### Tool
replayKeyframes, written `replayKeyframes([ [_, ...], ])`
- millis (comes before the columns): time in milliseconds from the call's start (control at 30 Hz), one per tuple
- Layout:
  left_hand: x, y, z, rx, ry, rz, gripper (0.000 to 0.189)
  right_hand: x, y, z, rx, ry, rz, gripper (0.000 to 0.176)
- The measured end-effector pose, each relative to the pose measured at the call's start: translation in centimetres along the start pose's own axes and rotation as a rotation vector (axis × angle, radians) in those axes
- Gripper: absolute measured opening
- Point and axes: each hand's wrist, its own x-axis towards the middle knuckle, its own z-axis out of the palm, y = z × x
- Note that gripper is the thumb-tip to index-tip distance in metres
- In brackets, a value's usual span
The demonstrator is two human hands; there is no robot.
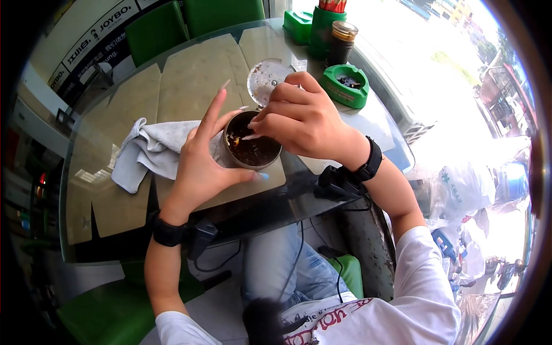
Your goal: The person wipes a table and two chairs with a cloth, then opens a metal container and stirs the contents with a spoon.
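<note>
A round metal condiment jar (252,158) stands on the table with its round lid (265,77) tipped back behind it. Dark, oily-looking contents with orange bits show inside. My left hand (201,158) curves around the jar's left side, thumb along the front and index finger raised. Over the mouth of the jar, my right hand (302,118) has its fingers bent and pinched together, tips at the opening. What they hold, if anything, is hidden. A crumpled grey cloth (152,150) lies left of the jar, partly behind my left hand.
At the back right of the glass-topped table (195,66) are a green ashtray (346,86) with butts, a dark jar with a gold lid (341,43), a green chopstick holder (323,30) and a green box (298,26). Cables hang below the front edge.
</note>
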Motion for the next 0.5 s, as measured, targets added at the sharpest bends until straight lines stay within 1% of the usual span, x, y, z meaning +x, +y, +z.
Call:
replayKeyframes([
  [67,0.0,0.1,-0.1,0.162,0.065,0.071,0.122,0.1,0.1,0.1,-0.009,0.055,0.024,0.017],
  [133,0.0,0.5,-0.1,0.308,0.145,0.145,0.121,0.2,-0.3,0.3,-0.104,0.179,0.050,0.016],
  [200,0.0,0.0,0.0,0.214,0.174,0.143,0.120,0.5,-0.8,0.3,-0.148,0.305,0.083,0.017],
  [233,0.0,-0.2,0.0,0.167,0.190,0.142,0.120,0.5,-0.9,0.5,-0.147,0.294,0.095,0.017],
  [300,-0.2,0.3,0.3,0.210,0.193,0.166,0.118,0.2,-0.9,0.8,-0.144,0.269,0.118,0.017],
  [333,-0.3,0.5,0.5,0.232,0.193,0.178,0.117,0.3,-1.1,0.9,-0.077,0.271,0.150,0.016],
  [433,-0.5,0.5,1.1,0.403,0.132,0.315,0.115,0.2,-1.5,0.1,0.163,0.129,0.147,0.017],
  [500,-0.8,0.4,1.1,0.389,0.076,0.326,0.116,0.2,-1.9,0.8,0.401,0.099,0.129,0.019],
])
